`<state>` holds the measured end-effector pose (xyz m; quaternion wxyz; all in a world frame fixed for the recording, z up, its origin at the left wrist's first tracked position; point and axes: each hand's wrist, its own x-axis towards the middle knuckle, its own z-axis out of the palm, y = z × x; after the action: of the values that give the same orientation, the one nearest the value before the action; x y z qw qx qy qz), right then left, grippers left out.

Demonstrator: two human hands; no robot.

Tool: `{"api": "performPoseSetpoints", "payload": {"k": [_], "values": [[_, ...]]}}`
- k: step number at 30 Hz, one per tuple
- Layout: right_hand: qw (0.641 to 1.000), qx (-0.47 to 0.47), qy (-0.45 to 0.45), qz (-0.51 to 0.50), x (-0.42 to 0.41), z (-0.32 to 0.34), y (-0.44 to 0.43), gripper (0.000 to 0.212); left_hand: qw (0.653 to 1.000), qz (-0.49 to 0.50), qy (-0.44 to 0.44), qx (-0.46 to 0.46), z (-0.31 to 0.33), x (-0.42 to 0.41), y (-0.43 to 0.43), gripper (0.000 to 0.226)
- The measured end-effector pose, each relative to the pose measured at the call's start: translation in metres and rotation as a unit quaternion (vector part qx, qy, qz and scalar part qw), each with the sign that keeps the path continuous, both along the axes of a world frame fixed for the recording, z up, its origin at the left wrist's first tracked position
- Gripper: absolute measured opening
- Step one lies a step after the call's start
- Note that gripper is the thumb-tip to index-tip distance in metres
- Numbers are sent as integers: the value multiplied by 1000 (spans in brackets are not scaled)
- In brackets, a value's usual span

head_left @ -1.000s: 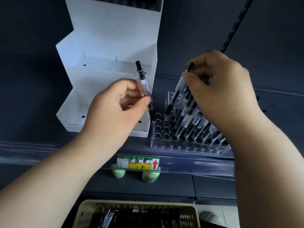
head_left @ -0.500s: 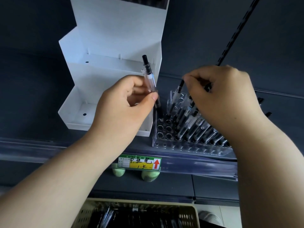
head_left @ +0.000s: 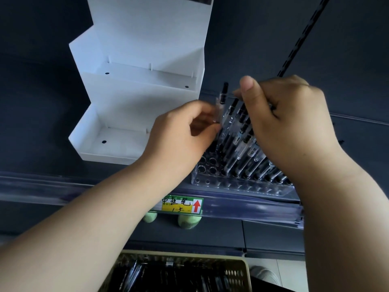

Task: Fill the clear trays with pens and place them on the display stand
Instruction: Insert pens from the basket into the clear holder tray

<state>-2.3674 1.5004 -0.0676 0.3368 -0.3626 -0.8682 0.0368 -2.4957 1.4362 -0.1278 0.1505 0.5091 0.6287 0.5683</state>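
The pen [head_left: 221, 104], pinched between thumb and curled fingers of the left hand [head_left: 181, 133], is to be lowered tip-first into a vacant hole at the left end of the clear tray [head_left: 242, 186] at the front edge of the shelf [head_left: 63, 186], while the seated pens [head_left: 242, 140] are held clear by the curled fingers of the right hand [head_left: 290, 123].

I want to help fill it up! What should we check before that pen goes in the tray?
1. Pen pinched in left hand: ok.
2. Free holes at the clear tray's left end: ok.
3. Right hand holding the seated pens: ok.
4. Pen tip over a hole: cannot tell, the left hand hides it.
5. Tray full enough for the white stand: not ok.
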Motion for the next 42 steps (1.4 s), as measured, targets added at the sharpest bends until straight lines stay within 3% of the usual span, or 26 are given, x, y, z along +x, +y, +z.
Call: {"api": "performPoseSetpoints", "payload": {"k": [6,19,28,32,36,42], "values": [[1000,-2,14,7,1,-3,1,53,989,7,133,-66,-8,2,7,13],[995,79,49,25,12,0,-3,51,975,-3,200,-98,-9,-2,7,25],[987,134,52,73,36,-19,-51,42,948,-6,311,-69,-3,0,-42,27],[992,79,5,103,56,-44,-77,41,922,-39,364,-125,-13,8,-78,31],[997,-58,-21,49,82,-79,-100,44,898,-60,391,-192,-29,17,-108,34],[949,-274,-143,-60,104,-125,-140,40,887,-53,353,-293,-83,32,-156,32]]}}
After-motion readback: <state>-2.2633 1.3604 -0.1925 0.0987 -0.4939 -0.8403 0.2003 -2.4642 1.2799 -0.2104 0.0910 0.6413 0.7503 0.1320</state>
